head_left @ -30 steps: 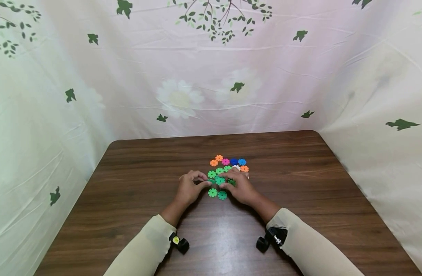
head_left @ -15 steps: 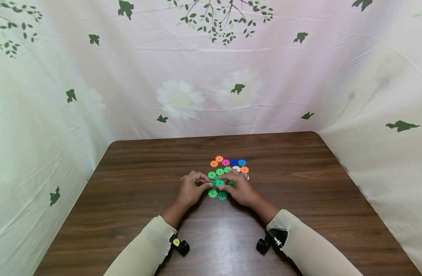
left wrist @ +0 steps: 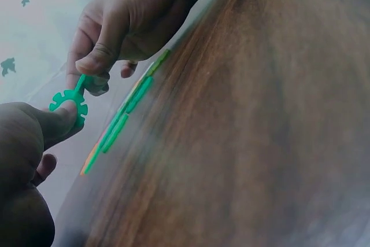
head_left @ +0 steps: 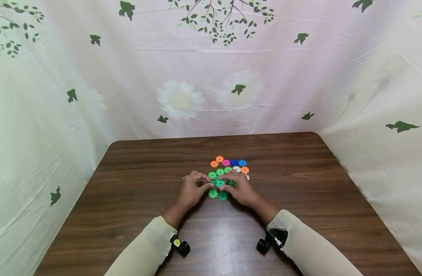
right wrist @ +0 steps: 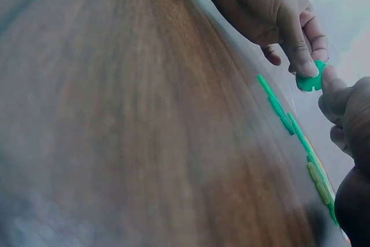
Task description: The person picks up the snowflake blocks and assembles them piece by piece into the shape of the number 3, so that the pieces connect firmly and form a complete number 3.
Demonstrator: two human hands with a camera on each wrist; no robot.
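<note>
Over the middle of the table, my left hand [head_left: 193, 188] pinches a green notched interlocking disc [left wrist: 59, 100] between thumb and fingers. My right hand [head_left: 241, 188] pinches a second green notched disc [head_left: 219, 183], which faces up in the head view. In the left wrist view the two discs meet at their rims, one set crosswise to the other, with the right-hand disc [left wrist: 81, 83] nearly edge-on. Fingertips cover part of both. Just below the hands lie a light green disc [head_left: 213, 193] and a darker green disc [head_left: 223, 196].
More notched discs lie flat around and beyond the hands: a green one [head_left: 212, 175], an orange one [head_left: 214, 164], a pink one [head_left: 226, 162], a dark blue one [head_left: 234, 162] and a white one [head_left: 236, 168]. A printed curtain [head_left: 204, 76] hangs behind the brown wooden table [head_left: 138, 161].
The left hand has shifted slightly right, toward the right hand. The disc in the right hand has dipped a little, and the two held discs are closer together. Both grips stay.
</note>
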